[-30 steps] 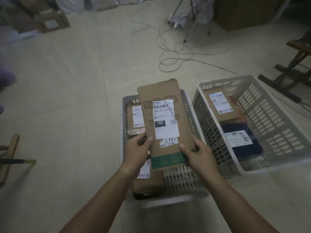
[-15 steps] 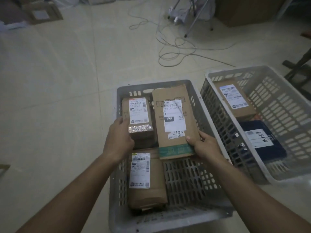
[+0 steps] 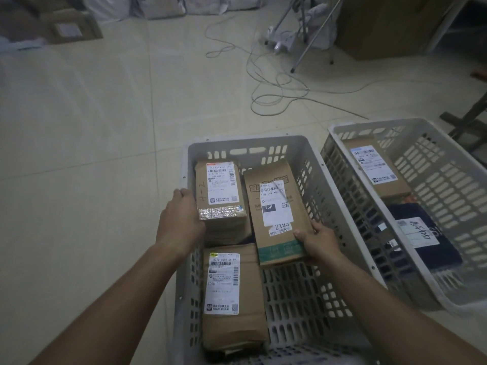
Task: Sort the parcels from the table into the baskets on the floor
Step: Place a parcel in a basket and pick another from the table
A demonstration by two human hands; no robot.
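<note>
A flat brown cardboard parcel (image 3: 276,196) with a white label and a green strip lies inside the grey basket (image 3: 247,144) on the floor. My right hand (image 3: 317,239) grips its near right corner. My left hand (image 3: 180,223) rests against the left side of a taped brown box (image 3: 221,196) at the basket's far left, fingers curled round its edge. A third brown parcel (image 3: 232,293) lies in the near left of the same basket. The white basket (image 3: 448,167) to the right holds a brown box (image 3: 374,167) and a dark blue parcel (image 3: 421,233).
White cables (image 3: 276,83) loop over the tiled floor beyond the baskets. A metal stand (image 3: 308,40) and a large brown box (image 3: 390,25) stand at the back right. A flat cardboard box (image 3: 71,30) and bags lie at the back left. A wooden frame (image 3: 471,117) sits far right.
The flat parcel went from held up over the basket down into it, beside the taped box. My left hand left it and moved to the taped box. The view came closer.
</note>
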